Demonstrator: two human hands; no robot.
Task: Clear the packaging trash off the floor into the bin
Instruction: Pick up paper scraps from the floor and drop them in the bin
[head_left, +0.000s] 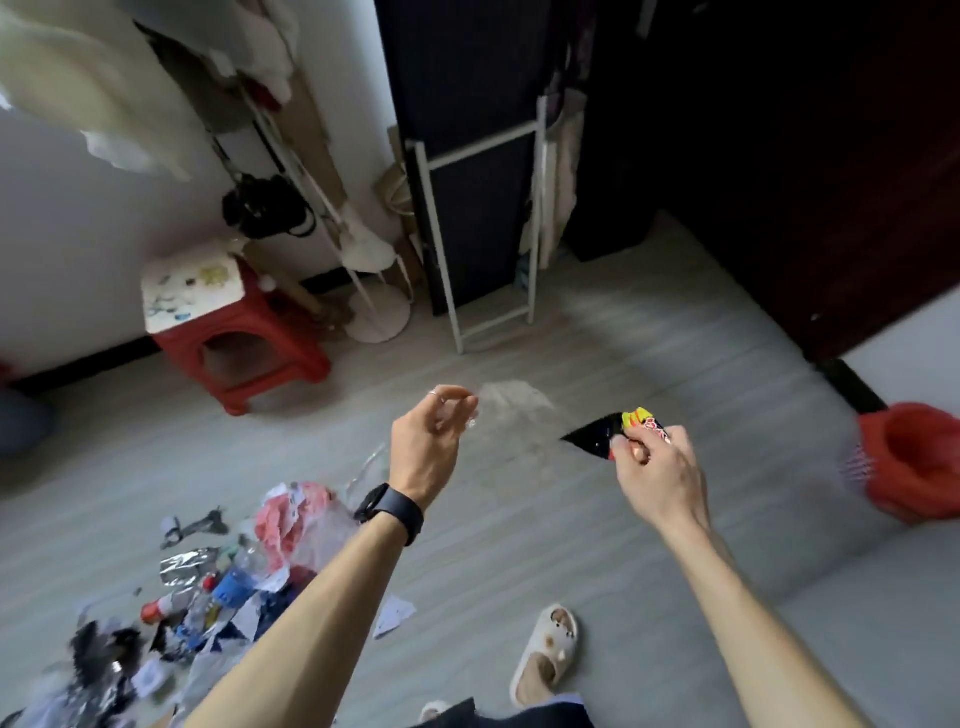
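Right hand (655, 467) grips crumpled black-and-yellow foil snack wrapper (605, 432), presumably for red plastic bin (919, 462); left hand (431, 441) curled, hold unclear

No legible text anywhere from where I stand. The black snack wrapper (597, 435) gripped in the right hand (658, 480) has red-and-white lettering on a yellow-green patch, but it's too blurred to read. The bottle (235, 586) in the floor pile has a blue label, print too small to make out. Same for the red-capped bottle (165, 607) beside it. The clear film (470, 422) pinched in the left hand (428, 448) carries nothing readable.
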